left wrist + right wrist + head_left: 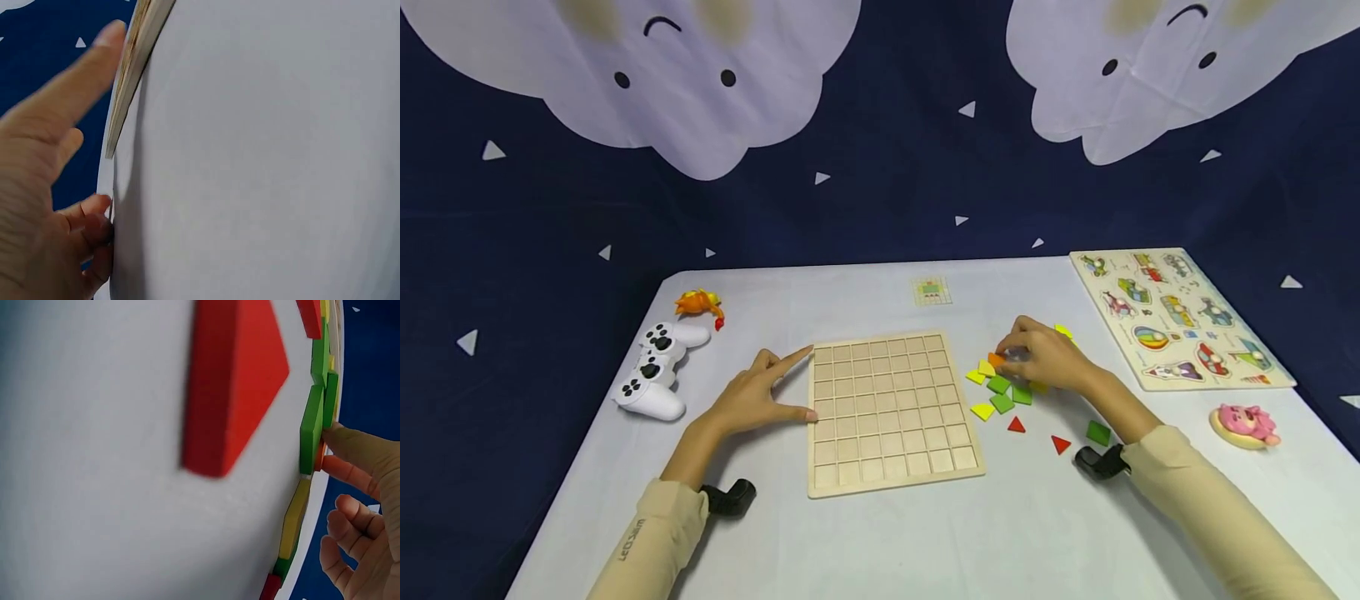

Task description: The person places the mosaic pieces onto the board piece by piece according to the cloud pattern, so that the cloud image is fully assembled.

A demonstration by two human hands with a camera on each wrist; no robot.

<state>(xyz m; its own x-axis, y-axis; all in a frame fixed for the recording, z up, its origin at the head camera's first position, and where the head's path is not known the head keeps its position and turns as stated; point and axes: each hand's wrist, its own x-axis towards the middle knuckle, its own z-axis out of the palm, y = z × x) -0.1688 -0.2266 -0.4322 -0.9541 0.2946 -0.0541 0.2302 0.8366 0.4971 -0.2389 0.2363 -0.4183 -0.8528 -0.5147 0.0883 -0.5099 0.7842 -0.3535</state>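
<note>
A square wooden grid board (pixel 880 408) lies flat on the white table. Along its left edge, my left hand (pixel 752 400) rests with index finger and thumb stretched apart, the index at the upper left corner and the thumb lower on the rim. To the right of the board, my right hand (pixel 1047 357) pinches an orange piece (pixel 995 360) between thumb and index finger, low among loose coloured pieces. Close by are a green piece (pixel 1002 403), a yellow piece (pixel 982 412) and a red triangle (pixel 1017 425). The palm hides part of the pile.
Behind the board lies a small patterned card (pixel 932 291). A picture knob puzzle (pixel 1120 333) and a pink figure (pixel 1246 423) are at the right. On the left sit a white game controller (pixel 653 373) and an orange toy (pixel 697 302). A green square (pixel 1098 432) lies near my right wrist.
</note>
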